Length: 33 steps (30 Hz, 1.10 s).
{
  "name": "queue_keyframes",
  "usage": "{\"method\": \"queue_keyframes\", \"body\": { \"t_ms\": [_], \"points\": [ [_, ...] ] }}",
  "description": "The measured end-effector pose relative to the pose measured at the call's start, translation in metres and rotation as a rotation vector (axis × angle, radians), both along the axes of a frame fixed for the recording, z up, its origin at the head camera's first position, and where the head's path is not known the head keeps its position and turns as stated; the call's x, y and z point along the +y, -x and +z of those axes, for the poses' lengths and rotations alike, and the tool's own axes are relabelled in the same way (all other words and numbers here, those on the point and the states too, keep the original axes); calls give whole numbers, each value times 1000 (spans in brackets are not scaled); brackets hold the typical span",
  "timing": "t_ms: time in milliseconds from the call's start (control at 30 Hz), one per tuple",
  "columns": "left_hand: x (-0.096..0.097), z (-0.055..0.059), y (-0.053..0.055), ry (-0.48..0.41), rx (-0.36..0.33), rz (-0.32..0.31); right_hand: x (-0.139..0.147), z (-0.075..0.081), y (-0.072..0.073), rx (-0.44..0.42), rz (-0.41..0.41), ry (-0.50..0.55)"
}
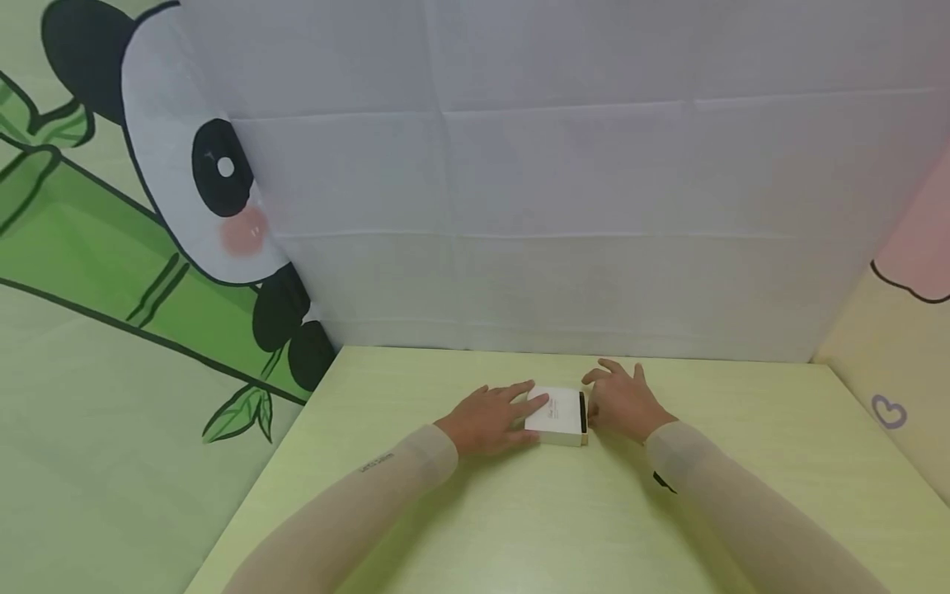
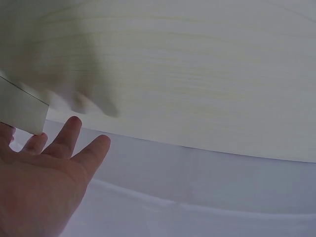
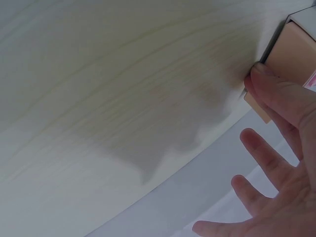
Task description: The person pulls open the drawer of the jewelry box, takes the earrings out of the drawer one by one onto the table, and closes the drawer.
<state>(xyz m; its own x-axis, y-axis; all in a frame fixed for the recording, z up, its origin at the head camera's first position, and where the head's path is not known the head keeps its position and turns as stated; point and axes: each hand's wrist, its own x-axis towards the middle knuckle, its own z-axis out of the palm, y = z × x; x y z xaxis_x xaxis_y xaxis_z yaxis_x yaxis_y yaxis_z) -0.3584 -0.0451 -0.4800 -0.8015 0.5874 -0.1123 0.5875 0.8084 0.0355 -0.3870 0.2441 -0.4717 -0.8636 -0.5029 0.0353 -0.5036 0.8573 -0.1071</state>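
Behind everything hangs a creased white sheet (image 1: 557, 165), with a panda picture (image 1: 159, 148) on the wall to your left. Below it stretches your pale worktop (image 1: 445, 520). In reach your two long sleeves, left (image 1: 356, 511) and right (image 1: 750, 503), towards the far side.

Now your left hand (image 1: 490, 419): fingers fairly straight and spread wide, touching the box, one lying across its top, the outer two standing free in the left wrist view. And your right hand (image 1: 626, 404) is at the opposite end: thumb and forefinger drawn narrow, pinching a thin dark edge of the box, while the other three fingers fan out, clear of it.

There's the white box (image 1: 552, 410), lying flat on the worktop right between your hands, peachy orange inside at its right end. Smallest of all, an orange tab (image 3: 257, 107) pokes out just beside your pinch.
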Motion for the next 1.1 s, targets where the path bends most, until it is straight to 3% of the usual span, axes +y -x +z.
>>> {"method": "queue_keyframes", "body": {
  "t_ms": [100,600,1100],
  "points": [
    [-5,0,-5,-8,1,-14,-4,0,-10,4,-13,-3],
    [-5,7,1,-28,-5,14,-4,7,7,18,15,-19],
    [0,3,6,-17,2,25,5,4,15,14,27,-11]
  ]
}}
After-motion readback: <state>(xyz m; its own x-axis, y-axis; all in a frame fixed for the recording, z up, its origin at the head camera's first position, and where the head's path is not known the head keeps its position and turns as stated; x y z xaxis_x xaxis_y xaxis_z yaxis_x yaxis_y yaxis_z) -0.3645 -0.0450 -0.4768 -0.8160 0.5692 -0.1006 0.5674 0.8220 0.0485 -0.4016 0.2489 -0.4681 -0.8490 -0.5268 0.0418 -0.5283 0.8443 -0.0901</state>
